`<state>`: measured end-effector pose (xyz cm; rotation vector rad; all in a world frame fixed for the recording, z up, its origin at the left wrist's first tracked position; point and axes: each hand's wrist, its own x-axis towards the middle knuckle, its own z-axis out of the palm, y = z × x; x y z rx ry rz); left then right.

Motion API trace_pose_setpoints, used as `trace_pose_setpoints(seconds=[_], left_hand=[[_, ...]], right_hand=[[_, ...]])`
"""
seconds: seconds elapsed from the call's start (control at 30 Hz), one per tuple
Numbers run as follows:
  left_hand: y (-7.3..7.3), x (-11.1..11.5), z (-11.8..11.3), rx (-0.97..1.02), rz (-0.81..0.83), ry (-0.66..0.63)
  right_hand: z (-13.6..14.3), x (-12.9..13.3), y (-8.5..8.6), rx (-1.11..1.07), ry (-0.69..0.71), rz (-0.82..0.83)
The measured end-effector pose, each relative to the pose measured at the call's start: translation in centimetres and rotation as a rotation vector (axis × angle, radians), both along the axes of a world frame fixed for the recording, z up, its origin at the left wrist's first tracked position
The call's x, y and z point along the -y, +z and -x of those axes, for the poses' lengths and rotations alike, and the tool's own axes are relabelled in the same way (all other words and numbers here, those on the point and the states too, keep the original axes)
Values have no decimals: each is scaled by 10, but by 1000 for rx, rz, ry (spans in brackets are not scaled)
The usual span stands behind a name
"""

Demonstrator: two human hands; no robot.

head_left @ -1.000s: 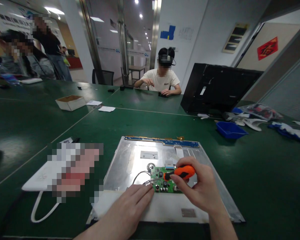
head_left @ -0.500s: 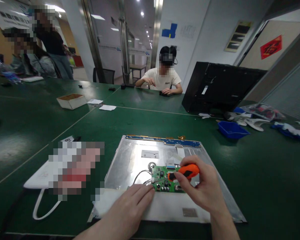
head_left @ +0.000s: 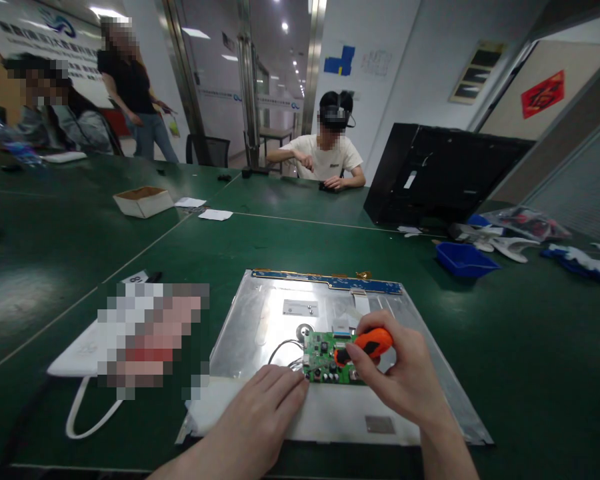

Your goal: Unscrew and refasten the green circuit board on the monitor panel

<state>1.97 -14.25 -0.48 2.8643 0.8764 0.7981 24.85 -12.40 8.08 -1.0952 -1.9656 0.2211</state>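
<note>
Fingers of the right hand (head_left: pixel 407 380) clamp the orange screwdriver (head_left: pixel 376 342) over the green board (head_left: pixel 320 363), mid-panel (head_left: pixel 245 333); the left hand (head_left: pixel 263 410) lies unclenched at its near left corner. A slanted shaft could slip, scratching components or snagging wires (head_left: pixel 281 343).

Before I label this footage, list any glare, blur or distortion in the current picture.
Head view: white glare on the metal panel left of the green circuit board; a pale sheen on the table at far left; the wide lens seems to lean the door frame and stretch the edges; pixel blocks hide faces and the object left of the panel; fine board markings are too soft to read.
</note>
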Motion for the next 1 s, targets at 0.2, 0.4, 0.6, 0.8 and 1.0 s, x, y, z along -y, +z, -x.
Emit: trace_pose_setpoints(seconds=[0.2,0.4,0.6,0.8,1.0], left_hand=[[2,0,0,-7,-1,-3],[1,0,-1,2,-3,4],[1,0,0,-1,8,1],[1,0,0,3,29,1],[1,0,0,-1,37,9]], right_hand=[[0,0,-1,3,0,-1],[1,0,0,2,13,-15],[1,1,0,7,19,-4],[3,3,2,43,34,-38],[6,7,2,85,30,-67]])
